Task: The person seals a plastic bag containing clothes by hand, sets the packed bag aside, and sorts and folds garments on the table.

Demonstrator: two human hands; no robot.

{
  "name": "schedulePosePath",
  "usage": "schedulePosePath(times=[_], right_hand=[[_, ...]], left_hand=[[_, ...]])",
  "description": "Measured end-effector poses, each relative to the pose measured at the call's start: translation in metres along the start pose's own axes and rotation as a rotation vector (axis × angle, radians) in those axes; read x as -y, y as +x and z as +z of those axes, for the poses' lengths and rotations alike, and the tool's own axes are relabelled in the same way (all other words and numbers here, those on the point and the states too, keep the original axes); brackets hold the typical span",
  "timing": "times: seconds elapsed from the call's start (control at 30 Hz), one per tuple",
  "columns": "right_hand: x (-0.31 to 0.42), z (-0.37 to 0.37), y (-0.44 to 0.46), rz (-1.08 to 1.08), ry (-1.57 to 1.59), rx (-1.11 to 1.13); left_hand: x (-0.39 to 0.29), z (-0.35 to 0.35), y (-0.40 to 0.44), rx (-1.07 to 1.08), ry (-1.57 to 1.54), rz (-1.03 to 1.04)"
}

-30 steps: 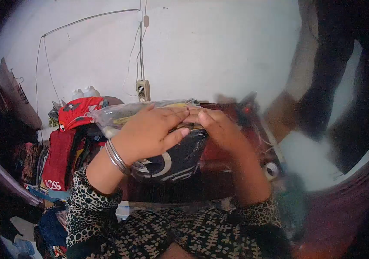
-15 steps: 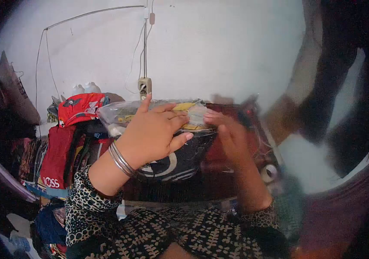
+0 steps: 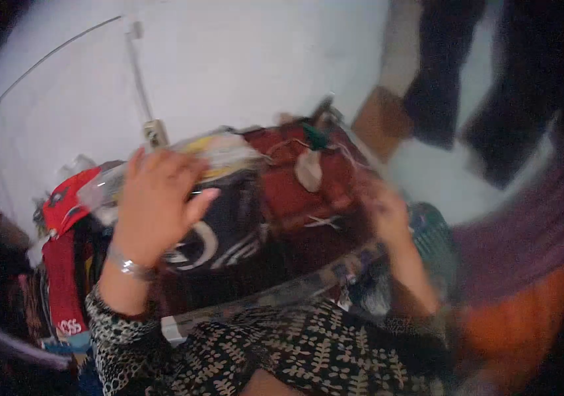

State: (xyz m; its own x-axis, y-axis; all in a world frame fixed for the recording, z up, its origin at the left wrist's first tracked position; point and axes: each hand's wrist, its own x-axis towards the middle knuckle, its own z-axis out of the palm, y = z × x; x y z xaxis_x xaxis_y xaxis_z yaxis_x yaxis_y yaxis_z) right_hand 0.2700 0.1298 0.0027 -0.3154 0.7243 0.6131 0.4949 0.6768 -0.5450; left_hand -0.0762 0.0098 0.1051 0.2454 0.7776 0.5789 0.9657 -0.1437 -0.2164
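A clear plastic package with dark, white-marked cloth and a yellow part (image 3: 229, 218) lies on the table's left half. My left hand (image 3: 156, 191), a silver bangle at its wrist, rests over the package's left part with its fingers spread. To the right, my right hand (image 3: 386, 208) is over the table's right edge; motion smears its fingers, and I cannot make out whether it holds anything. Between the hands, scissors (image 3: 323, 222) and a pale oval object (image 3: 308, 170) lie on the dark red surface (image 3: 288, 198).
Red cloth (image 3: 70, 198) and a dark red folded garment (image 3: 61, 284) are stacked at the left. A socket (image 3: 155, 133) hangs on the wall behind. A green mesh basket (image 3: 430, 231) stands at the right, near orange and purple surfaces.
The view has swung right and tilted. My right hand has left the package and moved right, uncovering the red surface and scissors. My left hand stays over the package.
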Motion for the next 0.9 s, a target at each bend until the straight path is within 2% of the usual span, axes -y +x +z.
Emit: schedulePosePath(times=[0.07,0.13,0.17,0.23,0.3,0.33,0.43,0.47,0.5,0.57,0.67,0.9], right_hand=[[-0.06,-0.019,-0.018,0.247,0.079,-0.116],[-0.107,-0.052,-0.037,0.581,0.032,-0.22],[-0.165,-0.064,-0.063,0.464,0.028,-0.297],[-0.201,-0.082,-0.09,0.352,0.018,-0.374],[-0.204,-0.119,-0.092,0.932,-0.393,-0.216],[-0.238,-0.117,-0.113,1.01,-0.531,-0.102],[-0.342,-0.102,-0.165,0.891,-0.866,0.292],[-0.358,-0.093,-0.176,0.89,-0.874,0.349],[-0.356,-0.085,-0.178,0.984,-0.684,0.316],[-0.337,-0.084,-0.178,0.991,-0.733,0.328],[-0.35,-0.079,-0.182,0.988,-0.784,0.359],[-0.332,-0.064,-0.174,1.008,-0.732,0.4]], left_hand=[[0.003,-0.002,-0.006,-0.005,0.005,0.0],[0.003,-0.007,-0.011,0.054,0.066,-0.037],[0.004,-0.009,-0.017,0.057,0.046,-0.01],[0.007,-0.011,-0.03,0.065,0.189,-0.056],[0.02,-0.024,-0.044,0.033,0.228,-0.098],[0.028,-0.026,-0.052,0.034,0.296,-0.132],[0.065,-0.027,-0.075,0.053,0.285,-0.174],[0.076,-0.028,-0.081,0.056,0.286,-0.159],[0.085,-0.029,-0.086,0.071,0.329,-0.168],[0.098,-0.027,-0.092,0.076,0.378,-0.15],[0.121,-0.023,-0.095,0.083,0.398,-0.128],[0.154,-0.013,-0.104,0.049,0.353,-0.128]])
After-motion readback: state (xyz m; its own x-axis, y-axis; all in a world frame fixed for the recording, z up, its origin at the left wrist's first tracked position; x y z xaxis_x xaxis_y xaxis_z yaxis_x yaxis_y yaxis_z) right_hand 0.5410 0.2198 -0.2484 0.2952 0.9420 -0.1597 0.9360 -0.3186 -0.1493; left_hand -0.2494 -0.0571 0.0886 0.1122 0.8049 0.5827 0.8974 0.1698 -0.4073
